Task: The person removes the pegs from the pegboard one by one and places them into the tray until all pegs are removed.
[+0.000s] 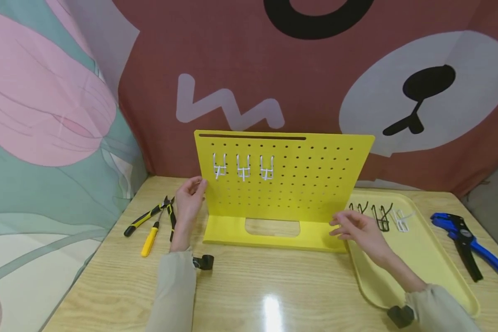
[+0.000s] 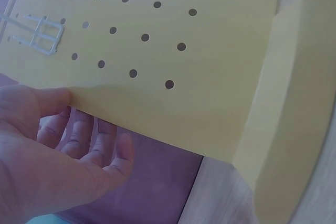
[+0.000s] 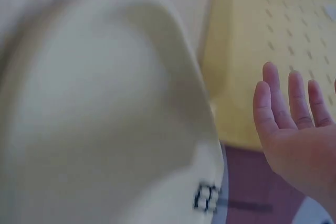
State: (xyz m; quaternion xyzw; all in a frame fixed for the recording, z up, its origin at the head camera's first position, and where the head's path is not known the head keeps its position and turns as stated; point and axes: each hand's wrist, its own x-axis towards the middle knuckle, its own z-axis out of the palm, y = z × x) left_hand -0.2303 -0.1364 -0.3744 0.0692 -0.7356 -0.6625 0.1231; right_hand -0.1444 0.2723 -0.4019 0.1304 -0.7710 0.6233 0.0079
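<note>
A yellow pegboard stands upright on its flat base, with three white wire hooks in a row at its upper left. My left hand grips the board's left edge. In the left wrist view, the thumb lies at the front of that edge and the fingers are behind it. My right hand hovers near the board's lower right corner, over the tray's left side. Its fingers are loosely extended and hold nothing.
A cream tray at right bears black wire hooks and a white hook at its far end. Blue-handled pliers lie beyond it. Left of the board are black-and-yellow pliers and a yellow-handled screwdriver.
</note>
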